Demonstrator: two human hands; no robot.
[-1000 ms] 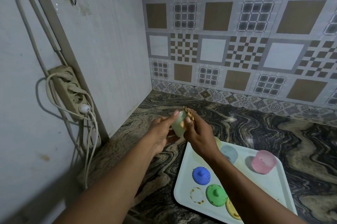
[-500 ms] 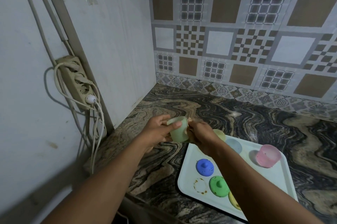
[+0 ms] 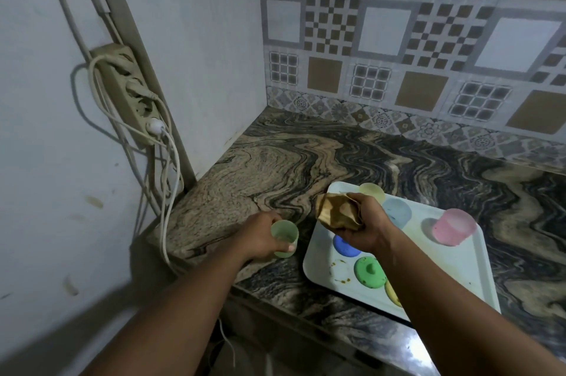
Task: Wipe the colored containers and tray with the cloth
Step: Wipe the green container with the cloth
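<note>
My left hand (image 3: 259,237) grips a pale green cup (image 3: 284,237) standing upright on the marbled counter, just left of the white tray (image 3: 459,268). My right hand (image 3: 364,227) holds a crumpled tan cloth (image 3: 335,212) above the tray's near-left part. On the tray stand a yellow cup (image 3: 372,191), a blue cup (image 3: 396,213) and a pink cup (image 3: 453,226). A blue lid (image 3: 344,245), a green lid (image 3: 370,272) and a yellow lid (image 3: 392,291), partly hidden by my right arm, lie on its front part. Brown stain rings (image 3: 339,271) mark the tray beside the green lid.
A power strip (image 3: 128,96) with white cables hangs on the left wall, close to the counter's left end. The marbled counter (image 3: 306,161) runs back to a patterned tiled wall. Its front edge (image 3: 306,314) lies just below the tray.
My left hand has lowered the green cup onto the counter left of the tray. My right hand has pulled away from the cup with the cloth and now hovers over the tray.
</note>
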